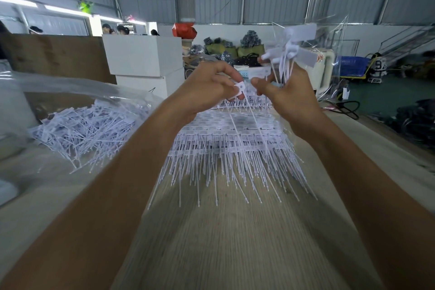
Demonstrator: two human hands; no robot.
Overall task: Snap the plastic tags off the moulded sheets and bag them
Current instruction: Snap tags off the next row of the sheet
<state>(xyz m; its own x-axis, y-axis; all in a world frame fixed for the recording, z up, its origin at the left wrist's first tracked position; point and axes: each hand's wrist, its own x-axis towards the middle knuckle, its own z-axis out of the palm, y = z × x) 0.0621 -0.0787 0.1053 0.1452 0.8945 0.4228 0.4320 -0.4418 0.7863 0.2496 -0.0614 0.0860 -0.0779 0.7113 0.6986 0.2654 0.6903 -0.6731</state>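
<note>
Plywood table (211,242) ran away from me down the middle, and on its far half lay the stack of moulded sheets (235,139), white rows of flat tag heads with thin tails fanning toward me past the near edge of the pile. To the left sat a loose heap of tags (94,125) already snapped off, spilling from a clear bag (58,87). I had both hands raised over the sheets: my left hand (207,89) pinched one tag (240,88) by its square head, and my right hand (289,94) clutched a bunch of loose tags (292,54) upright, heads up, against a second clear bag (334,42). To finish this snap cleanly I judged I should twist the head sharply at its joint rather than tug the tail, which looked thin and whippy, while keeping the right-hand bunch squeezed so none slipped. The tags looked stiff, glossy and light.
</note>
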